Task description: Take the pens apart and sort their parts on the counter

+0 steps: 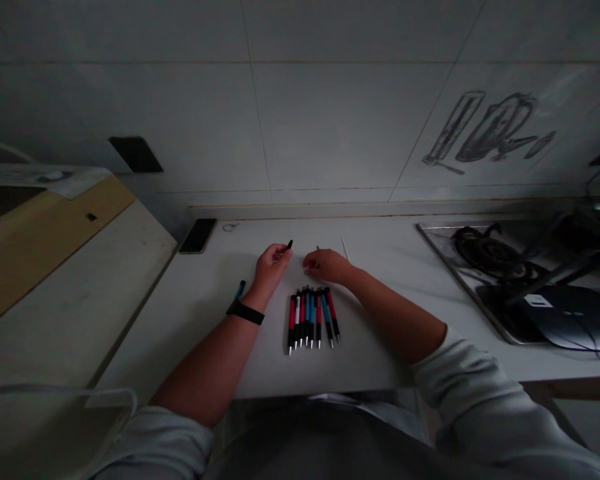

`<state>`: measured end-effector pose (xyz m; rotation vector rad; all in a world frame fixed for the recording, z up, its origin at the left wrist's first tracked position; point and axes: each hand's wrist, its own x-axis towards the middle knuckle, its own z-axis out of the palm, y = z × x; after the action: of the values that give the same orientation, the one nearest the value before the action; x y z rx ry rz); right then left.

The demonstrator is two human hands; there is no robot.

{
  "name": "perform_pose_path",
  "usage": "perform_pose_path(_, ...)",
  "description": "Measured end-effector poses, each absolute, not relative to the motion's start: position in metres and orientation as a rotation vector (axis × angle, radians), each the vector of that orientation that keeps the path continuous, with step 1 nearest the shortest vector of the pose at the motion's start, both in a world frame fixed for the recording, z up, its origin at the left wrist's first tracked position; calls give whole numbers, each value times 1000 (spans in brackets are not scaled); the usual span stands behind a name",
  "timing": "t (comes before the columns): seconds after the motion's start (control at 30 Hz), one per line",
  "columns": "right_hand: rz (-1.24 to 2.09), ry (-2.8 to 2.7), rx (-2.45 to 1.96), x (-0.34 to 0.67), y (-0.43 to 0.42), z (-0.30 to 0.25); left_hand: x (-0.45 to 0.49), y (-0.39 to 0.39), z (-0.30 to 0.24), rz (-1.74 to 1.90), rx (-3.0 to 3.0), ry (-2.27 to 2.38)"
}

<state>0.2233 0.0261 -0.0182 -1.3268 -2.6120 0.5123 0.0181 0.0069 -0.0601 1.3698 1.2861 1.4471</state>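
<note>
As far as can be made out in the dim head view, can see a white label (539,301) on a dark, smooth, rounded case (575,320) at right, by the stove (480,260); can't read it, print too small. Can spot a faint pale mark on the same case, also unreadable. Can see grey utensil-like drawings (495,130) on smooth pale wall tiles (330,127) with thin straight joints.

Have left hand (273,267) with thumb and fingers clamped on a short black pen part (289,245), end poking out past the fingertips. Have right hand (329,265) over the white counter (380,300), fingers curled inward; can't tell whether pinching anything. Just beyond right hand, see a thin white stick (345,249).

Between the forearms, find slim pens (310,317) lined up on the counter: red, blue and white barrels, black grips, silvery cone tips toward the wearer. Find a blue-and-black piece (239,290) next to the left wrist, above a black wristband (247,312).

Farther left, see a flat glossy phone (198,236) and a small wire loop (230,227).
</note>
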Motion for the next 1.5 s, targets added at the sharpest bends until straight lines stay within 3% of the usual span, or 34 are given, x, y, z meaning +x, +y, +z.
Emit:
perform_pose_path(0.23, 280, -2318, -1352, 260, 32, -7, 16, 2, -56, 1436, 1312, 1246)
perform_pose_path(0.47, 72, -1926, -1730, 354, 64, -26, 17, 1, -54, 1396, 1322, 1239)
perform_pose_path(0.7, 96, -2035, -1885, 359, 77, -52, 17, 0, -55, 1378, 1330, 1269)
perform_pose_path(1.23, 34, -1980, -1942, 356, 78, -52, 17, 0, -53, 1360, 1413, 1279)
perform_pose_path(1.5, 87, -2239, -1671, 338, 51, -43, 16, 1, -53, 1371, 1432, 1286)
